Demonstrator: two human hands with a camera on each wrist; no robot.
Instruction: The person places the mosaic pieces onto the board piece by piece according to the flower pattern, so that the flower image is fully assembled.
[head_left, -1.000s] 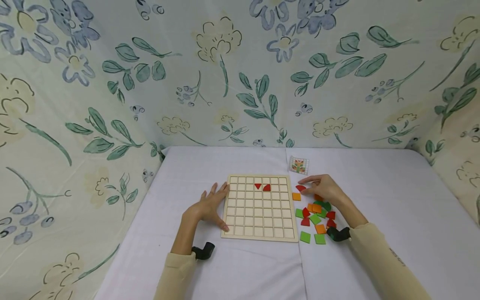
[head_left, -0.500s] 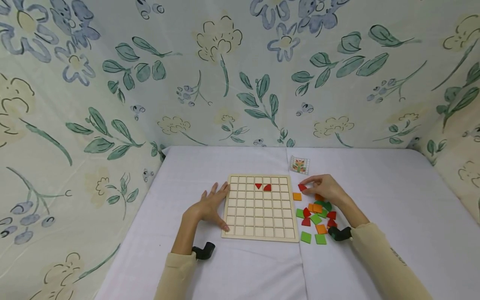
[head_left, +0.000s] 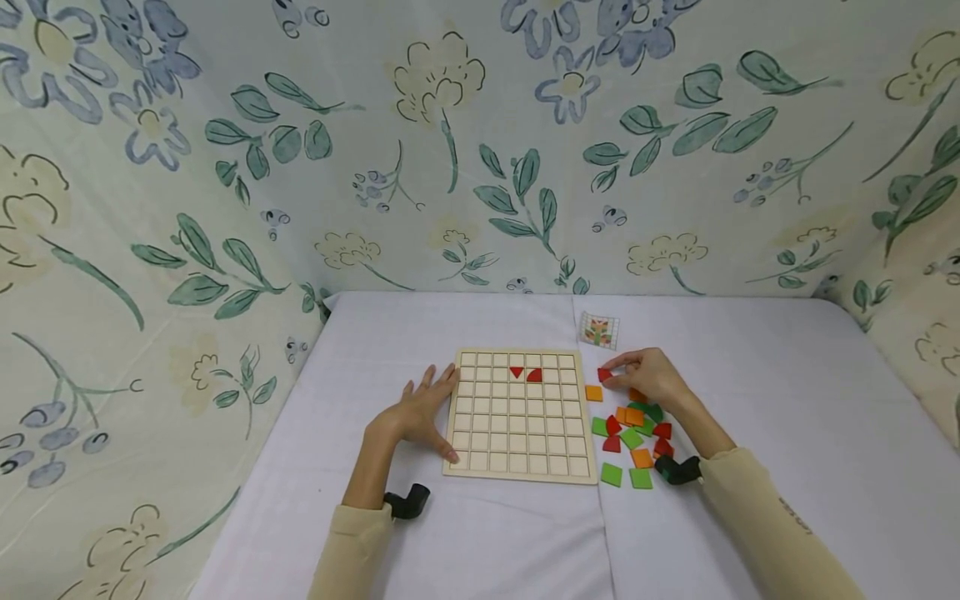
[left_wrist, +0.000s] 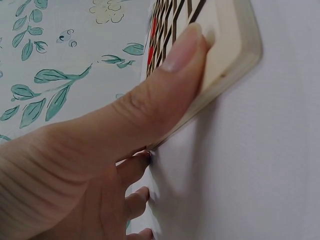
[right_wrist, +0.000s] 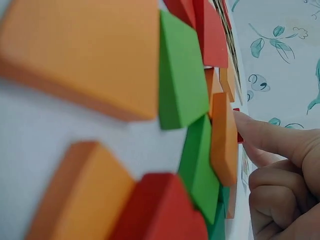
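A wooden grid board [head_left: 521, 421] lies on the white cloth, with a red triangle [head_left: 517, 372] and a red quarter-round piece [head_left: 535, 376] in its upper squares. My left hand [head_left: 411, 421] rests spread along the board's left edge. In the left wrist view its thumb [left_wrist: 182, 55] lies on the frame near a corner, the other fingertips low beside it. Right of the board, my right hand [head_left: 651, 379] pinches a small red piece [head_left: 603, 375] between thumb and forefinger. Most of that piece is hidden by the fingers in the right wrist view.
Orange, green and red pieces lie loosely below the right hand, among them a green square [head_left: 611, 474] and an orange square [head_left: 594, 393] close to the board. A small printed pattern card [head_left: 599, 331] lies behind them. Flowered cloth [head_left: 517, 167] hangs at the back.
My right thumb and forefinger have come together on the red piece, which has turned and shows less of itself. My left hand and the board stay in place.
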